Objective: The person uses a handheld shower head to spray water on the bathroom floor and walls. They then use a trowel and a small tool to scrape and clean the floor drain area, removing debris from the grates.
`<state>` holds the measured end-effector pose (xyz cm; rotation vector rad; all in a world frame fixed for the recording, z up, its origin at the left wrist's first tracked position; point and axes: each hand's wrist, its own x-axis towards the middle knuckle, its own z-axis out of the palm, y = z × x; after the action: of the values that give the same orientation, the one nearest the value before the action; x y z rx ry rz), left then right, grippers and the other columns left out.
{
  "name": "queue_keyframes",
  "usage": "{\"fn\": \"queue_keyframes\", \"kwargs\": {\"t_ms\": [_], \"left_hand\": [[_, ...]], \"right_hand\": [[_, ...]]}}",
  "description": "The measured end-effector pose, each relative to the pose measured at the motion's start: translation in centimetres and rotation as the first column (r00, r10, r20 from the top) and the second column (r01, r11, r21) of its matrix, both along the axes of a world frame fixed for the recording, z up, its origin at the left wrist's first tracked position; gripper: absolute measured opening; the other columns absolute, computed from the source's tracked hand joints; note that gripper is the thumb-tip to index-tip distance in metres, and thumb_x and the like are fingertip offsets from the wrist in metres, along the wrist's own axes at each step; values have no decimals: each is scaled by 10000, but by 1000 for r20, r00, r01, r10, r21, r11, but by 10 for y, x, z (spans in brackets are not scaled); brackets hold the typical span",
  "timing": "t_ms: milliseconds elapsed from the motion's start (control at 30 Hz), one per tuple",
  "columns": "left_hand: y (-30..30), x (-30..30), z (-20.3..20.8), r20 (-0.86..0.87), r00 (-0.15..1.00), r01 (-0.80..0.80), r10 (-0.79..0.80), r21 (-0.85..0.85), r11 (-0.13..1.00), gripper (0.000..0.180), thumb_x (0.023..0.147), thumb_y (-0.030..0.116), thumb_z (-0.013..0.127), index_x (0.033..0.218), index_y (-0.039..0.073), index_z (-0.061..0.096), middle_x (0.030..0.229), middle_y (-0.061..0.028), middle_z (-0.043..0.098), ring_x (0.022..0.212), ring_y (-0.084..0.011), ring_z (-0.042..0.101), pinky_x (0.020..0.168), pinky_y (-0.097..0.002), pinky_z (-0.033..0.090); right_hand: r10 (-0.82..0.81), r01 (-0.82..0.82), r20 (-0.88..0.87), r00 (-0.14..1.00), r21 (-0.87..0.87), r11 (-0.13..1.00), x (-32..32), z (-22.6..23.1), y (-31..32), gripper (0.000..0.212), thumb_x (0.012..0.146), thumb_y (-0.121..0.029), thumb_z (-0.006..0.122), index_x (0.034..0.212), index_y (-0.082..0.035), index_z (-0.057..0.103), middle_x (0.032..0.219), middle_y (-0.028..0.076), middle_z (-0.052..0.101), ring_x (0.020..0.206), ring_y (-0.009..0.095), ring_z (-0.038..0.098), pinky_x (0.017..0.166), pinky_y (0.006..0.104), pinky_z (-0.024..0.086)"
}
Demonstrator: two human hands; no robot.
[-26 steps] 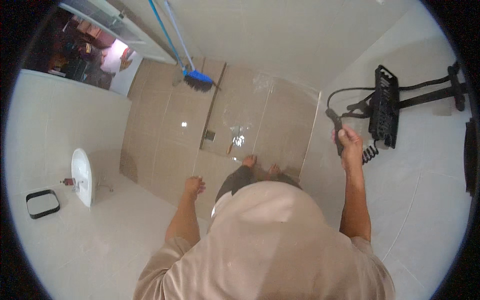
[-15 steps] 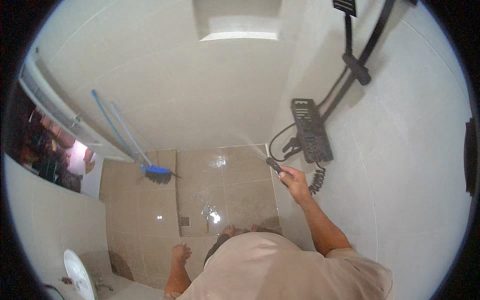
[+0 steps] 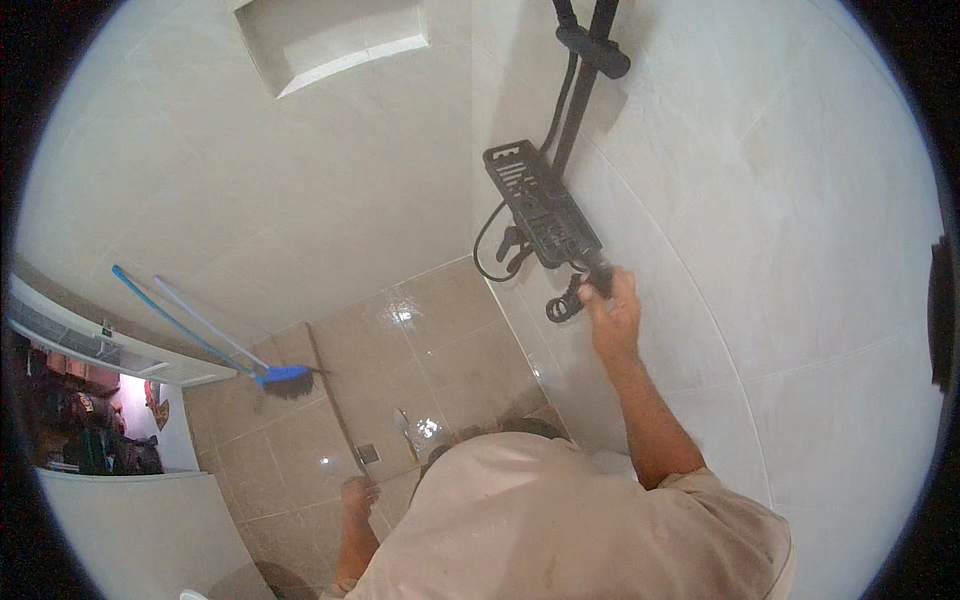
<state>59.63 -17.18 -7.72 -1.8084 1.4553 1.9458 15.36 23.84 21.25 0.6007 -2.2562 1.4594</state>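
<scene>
Sprayer handle in right hand

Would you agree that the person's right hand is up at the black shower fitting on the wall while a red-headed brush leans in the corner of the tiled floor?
Not quite: the brush head is blue, not red, as the head view shows. The rest holds. The right hand is up at the black shower fitting on the wall, and the brush leans in the corner of the tiled floor.

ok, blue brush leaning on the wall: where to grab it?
Take the long blue handle mid-shaft, from the open floor side. It slants up free of the wall tiles, while the brush head sits low on the wet floor.
</scene>
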Motion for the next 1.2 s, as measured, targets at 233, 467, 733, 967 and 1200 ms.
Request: {"fn": "queue_keyframes", "kwargs": {"t_ms": [233,467,733,967,1200], "left_hand": [[0,-14,0,25,999,41,-41,3,999,249,1003,254,619,1106,27,625,854,-101,669,716,-251,664,631,-404,530],[8,-5,-11,31,998,58,-58,11,998,329,1022,299,614,1160,1,604,971,-149,706,755,-265,692,624,-395,535],[17,28,-21,78,997,19,-21,29,999,369,1030,303,598,1205,-22,582,1008,-167,695,790,-276,688,651,-411,541],[28,37,-17,12,1000,-19,19,40,999,348,1031,295,597,1193,-12,586,972,-165,691,762,-272,684,627,-413,540],[25,23,-26,27,1000,-7,7,23,1000,290,1020,275,604,1135,8,595,868,-131,674,660,-256,662,540,-420,513]], "right_hand": [[-212,225,92,973,-178,958,-44,30,6,252,944,-135,742,1112,24,642,956,104,697,854,151,641,771,316,520],[-325,326,-10,946,33,945,-79,33,-3,291,888,-124,778,1110,28,668,923,98,716,817,165,658,759,321,522],[-344,343,-6,939,97,934,-93,28,-18,295,855,-171,808,1031,22,671,837,120,705,767,203,656,730,350,516],[-320,326,-65,945,239,915,-87,32,-28,348,846,-224,833,1001,22,641,821,154,693,747,257,663,710,379,511],[-289,309,-111,951,301,902,-79,12,-26,385,863,-246,821,998,31,591,861,190,676,792,325,666,742,422,512]]}}
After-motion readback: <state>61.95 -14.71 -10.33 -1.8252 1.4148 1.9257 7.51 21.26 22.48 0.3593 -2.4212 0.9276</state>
